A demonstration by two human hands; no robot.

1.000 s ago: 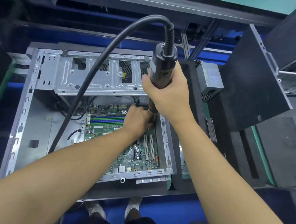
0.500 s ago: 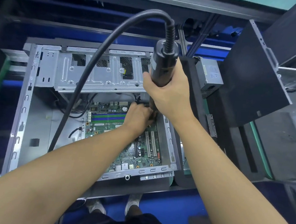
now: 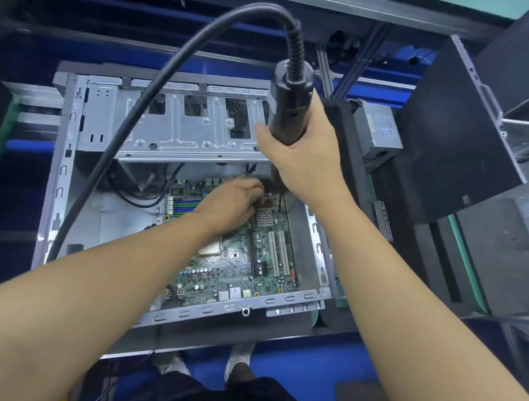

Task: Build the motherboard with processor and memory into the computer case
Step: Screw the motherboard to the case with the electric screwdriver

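The green motherboard [image 3: 237, 261] lies flat inside the open metal computer case [image 3: 62, 167], with the processor [image 3: 210, 247] and blue and green memory slots [image 3: 183, 205] on it. My right hand [image 3: 303, 159] grips a black electric screwdriver [image 3: 290, 108] held upright; its bit points down at the board's far right corner. My left hand [image 3: 231, 202] rests on the board by that corner, fingers curled at the bit's tip. Whether they pinch a screw is hidden.
The screwdriver's thick black cable [image 3: 158, 92] arcs left over the case. A drive cage [image 3: 181, 122] spans the case's far side. A grey power supply [image 3: 377, 130] and black case panels [image 3: 461, 136] stand to the right. My feet [image 3: 239, 358] show below the bench edge.
My left hand has slid slightly left and back from the corner, uncovering the heatsink and more of the board. The screwdriver stays upright over the same corner.
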